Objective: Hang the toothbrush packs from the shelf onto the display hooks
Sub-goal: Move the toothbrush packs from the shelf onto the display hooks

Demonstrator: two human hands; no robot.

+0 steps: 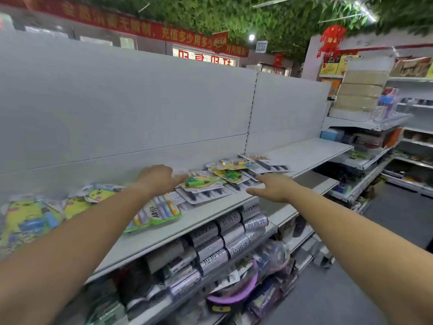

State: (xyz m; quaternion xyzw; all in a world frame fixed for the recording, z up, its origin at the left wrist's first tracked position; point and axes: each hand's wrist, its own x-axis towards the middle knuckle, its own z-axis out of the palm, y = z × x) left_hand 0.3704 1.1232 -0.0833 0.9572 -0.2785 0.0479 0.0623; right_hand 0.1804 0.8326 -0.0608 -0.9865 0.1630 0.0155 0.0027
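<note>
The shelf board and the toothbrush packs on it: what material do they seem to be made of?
The shelf board looks like painted sheet metal: flat, pale grey, matt, with a thin folded front edge. The toothbrush packs look like printed card backing under clear plastic blisters; the glossy highlights over the coloured brushes suggest this, though blur leaves details open.

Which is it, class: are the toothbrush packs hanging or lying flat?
Lying flat: the packs overlap in a heap on the shelf; none hangs.

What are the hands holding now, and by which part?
Nothing yet. The left hand and right hand both reach, fingers out, toward the toothbrush packs lying on the shelf; no grip is closed.
</note>
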